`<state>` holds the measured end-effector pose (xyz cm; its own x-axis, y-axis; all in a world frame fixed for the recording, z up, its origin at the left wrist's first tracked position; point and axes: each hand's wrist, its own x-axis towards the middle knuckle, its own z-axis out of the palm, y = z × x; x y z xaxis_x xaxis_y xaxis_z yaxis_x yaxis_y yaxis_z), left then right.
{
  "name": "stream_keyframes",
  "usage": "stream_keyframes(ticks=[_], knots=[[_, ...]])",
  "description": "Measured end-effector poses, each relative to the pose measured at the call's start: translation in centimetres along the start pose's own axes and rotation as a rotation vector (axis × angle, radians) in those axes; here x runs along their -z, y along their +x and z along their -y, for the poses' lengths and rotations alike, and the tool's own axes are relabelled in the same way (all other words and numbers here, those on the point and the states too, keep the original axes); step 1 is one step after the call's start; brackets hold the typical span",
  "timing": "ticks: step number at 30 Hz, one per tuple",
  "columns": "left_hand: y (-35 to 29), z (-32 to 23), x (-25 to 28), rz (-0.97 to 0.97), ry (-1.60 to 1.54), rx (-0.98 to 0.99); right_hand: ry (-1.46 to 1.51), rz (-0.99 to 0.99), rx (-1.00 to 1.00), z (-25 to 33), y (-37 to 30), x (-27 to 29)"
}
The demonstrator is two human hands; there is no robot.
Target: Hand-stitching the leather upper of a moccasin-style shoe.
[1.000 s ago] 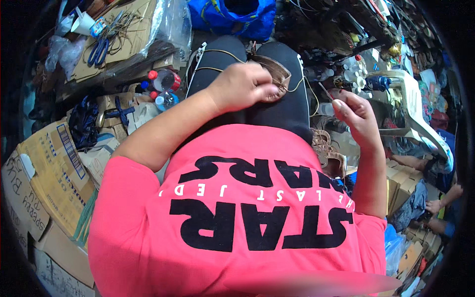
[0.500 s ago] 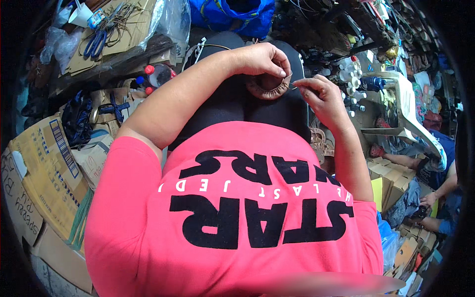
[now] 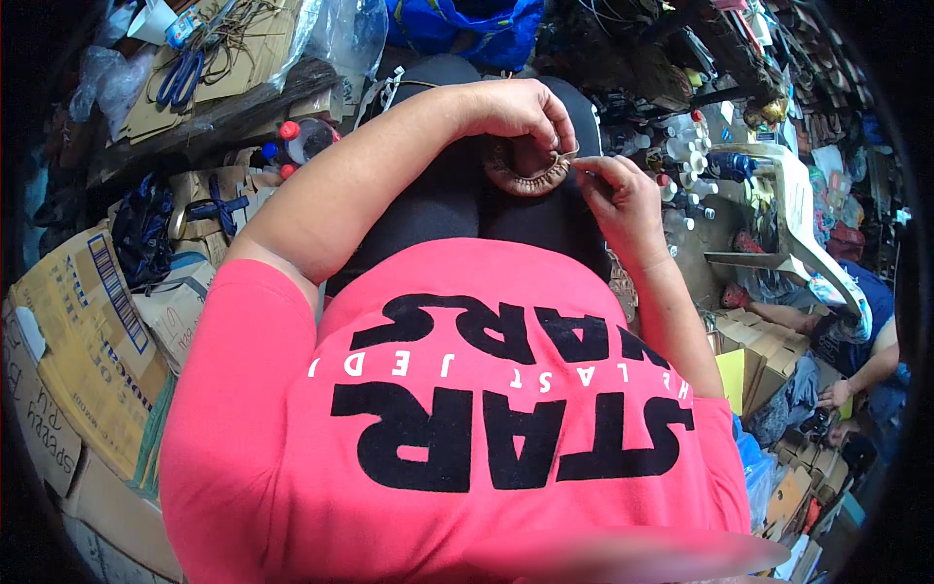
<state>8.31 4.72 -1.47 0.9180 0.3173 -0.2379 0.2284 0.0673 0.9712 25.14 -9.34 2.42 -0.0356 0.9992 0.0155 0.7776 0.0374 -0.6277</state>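
A brown leather moccasin upper point(image 3: 525, 183) rests on my dark-trousered thighs, its curved edge puckered with a row of stitches. My left hand point(image 3: 533, 115) is closed, with thumb and fingertips pinching the leather's far right edge. Just right of that edge, my right hand point(image 3: 625, 200) is closed in a pinch, fingertips close to the last stitches. A thin light thread seems to run between those fingertips and the leather. Whether a needle is there is too small to tell.
Blue-handled scissors point(image 3: 181, 78) lie on cardboard at the upper left. Several bottles point(image 3: 689, 156) stand on the right, beside a white plastic chair point(image 3: 800, 200). A blue bag point(image 3: 467, 29) sits ahead, and cardboard boxes point(image 3: 92, 331) are at left. Another person's hand point(image 3: 835, 393) shows at far right.
My right hand has shifted slightly left, bringing its fingertips closer to the moccasin's edge. The strand between them looks shorter. My left hand keeps its pinch at nearly the same spot.
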Motion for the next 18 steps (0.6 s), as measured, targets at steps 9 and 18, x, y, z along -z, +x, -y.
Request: stream_keyframes(ticks=[9,18], knots=[[0.7,0.5,0.2,0.024,0.047,-0.007,-0.335,0.067,0.287,0.4,2.2,1.2],[0.9,1.0,0.0,-0.066,0.513,-0.307,0.325,0.426,-0.008,-5.2,4.1,2.0]])
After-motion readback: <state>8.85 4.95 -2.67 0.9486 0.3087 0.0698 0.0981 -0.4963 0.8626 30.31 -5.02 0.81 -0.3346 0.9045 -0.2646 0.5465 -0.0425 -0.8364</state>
